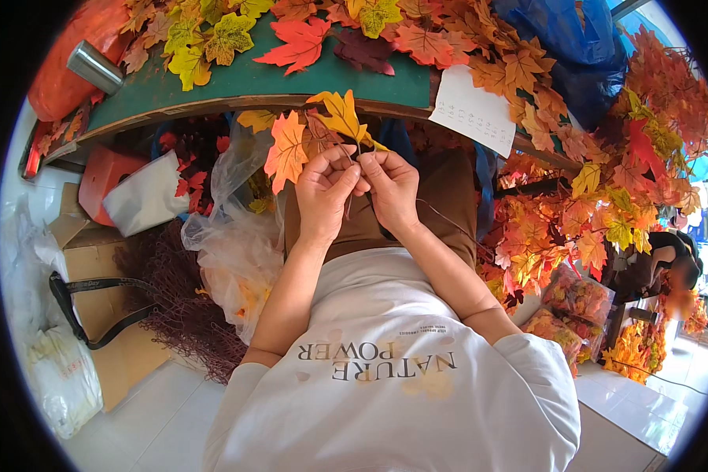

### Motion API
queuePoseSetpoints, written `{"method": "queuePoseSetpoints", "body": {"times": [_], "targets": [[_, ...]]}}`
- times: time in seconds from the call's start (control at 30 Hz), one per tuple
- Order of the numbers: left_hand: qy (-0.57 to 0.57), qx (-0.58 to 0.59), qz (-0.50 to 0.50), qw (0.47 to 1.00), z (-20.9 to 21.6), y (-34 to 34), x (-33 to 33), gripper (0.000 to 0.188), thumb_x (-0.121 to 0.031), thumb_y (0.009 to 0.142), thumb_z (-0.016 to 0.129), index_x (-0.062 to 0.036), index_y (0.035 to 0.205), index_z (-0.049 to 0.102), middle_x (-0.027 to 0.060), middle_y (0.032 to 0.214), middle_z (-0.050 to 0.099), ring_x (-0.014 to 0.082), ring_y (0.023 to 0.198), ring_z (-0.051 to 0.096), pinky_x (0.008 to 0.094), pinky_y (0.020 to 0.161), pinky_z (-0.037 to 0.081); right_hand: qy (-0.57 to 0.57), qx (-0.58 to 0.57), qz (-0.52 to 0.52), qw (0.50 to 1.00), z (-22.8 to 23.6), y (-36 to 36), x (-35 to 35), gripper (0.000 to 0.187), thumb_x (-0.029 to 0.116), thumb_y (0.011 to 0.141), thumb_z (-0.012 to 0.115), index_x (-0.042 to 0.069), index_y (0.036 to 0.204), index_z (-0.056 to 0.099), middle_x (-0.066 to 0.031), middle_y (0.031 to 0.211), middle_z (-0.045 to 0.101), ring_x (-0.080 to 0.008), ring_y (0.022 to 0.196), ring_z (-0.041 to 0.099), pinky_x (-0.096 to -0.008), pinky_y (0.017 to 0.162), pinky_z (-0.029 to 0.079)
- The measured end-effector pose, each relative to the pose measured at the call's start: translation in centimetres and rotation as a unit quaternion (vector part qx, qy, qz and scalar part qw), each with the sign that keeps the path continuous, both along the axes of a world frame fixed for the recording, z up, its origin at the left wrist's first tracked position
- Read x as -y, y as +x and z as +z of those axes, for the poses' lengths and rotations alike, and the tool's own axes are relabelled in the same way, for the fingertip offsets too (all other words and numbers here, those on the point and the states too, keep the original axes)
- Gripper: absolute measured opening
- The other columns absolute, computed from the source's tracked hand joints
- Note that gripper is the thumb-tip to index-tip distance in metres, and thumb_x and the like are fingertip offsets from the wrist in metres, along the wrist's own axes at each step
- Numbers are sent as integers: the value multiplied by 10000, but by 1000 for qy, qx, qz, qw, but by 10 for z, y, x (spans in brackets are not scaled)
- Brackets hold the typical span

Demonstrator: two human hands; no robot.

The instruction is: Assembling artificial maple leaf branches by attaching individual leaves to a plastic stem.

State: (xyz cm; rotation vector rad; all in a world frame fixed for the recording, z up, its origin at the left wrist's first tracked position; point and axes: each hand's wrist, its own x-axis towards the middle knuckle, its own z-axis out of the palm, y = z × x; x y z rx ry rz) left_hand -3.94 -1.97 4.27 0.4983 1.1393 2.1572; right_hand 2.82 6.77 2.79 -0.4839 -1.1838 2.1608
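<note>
My left hand [326, 189] and my right hand [391, 189] meet in front of my lap, just off the near edge of the table. Between their pinched fingertips is a spray of artificial maple leaves: an orange leaf [286, 151] hangs left of my left hand, and a yellow leaf [339, 118] with a dark stem base rises above the fingers. The left fingers are curled around the stems. Thumb and forefinger of the right hand close at the yellow leaf's base; the exact grip point is hidden. A thin brown stem [448, 223] trails out past my right wrist.
Loose red, yellow and orange leaves lie on the green table [240, 79]. A metal cylinder [94, 66], a written paper sheet [473, 108] and a blue bag [570, 55] are there too. Leaf branches [598, 212] crowd the right; dark stems [177, 291] and cardboard [106, 315] stand left.
</note>
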Motion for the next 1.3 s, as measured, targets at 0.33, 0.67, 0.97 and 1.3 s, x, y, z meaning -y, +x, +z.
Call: {"method": "queuePoseSetpoints", "body": {"times": [0.33,0.67,0.97,1.3], "targets": [[-3,15,4,1000,-3,5,1,240,28,837,577,39,1075,549,43,778,577,108,634,578,215,581,473,11,-3,1,1000,-4,2,-1,125,78,871,599,-37,823,598,-42,645,587,-93,531,535,-211,516,449],[0,-8,-16,1000,0,2,0,262,-13,864,568,13,1122,536,31,774,575,106,660,596,213,586,499,-52,-51,14,997,-15,6,-10,105,57,863,603,-48,861,617,-73,761,616,-115,602,542,-243,531,469],[30,-8,-33,999,-16,-3,3,271,-15,870,561,4,1139,541,42,751,597,102,645,597,220,604,509,34,-64,39,997,-7,9,-6,35,11,859,588,-21,849,594,-91,796,612,-129,624,562,-265,532,479],[37,19,-47,998,-11,-1,-2,233,-11,867,560,2,1099,562,24,714,571,87,598,558,203,567,473,45,-39,27,998,-8,11,-11,57,9,852,596,-37,822,612,-68,713,619,-123,578,584,-243,566,497]]}}
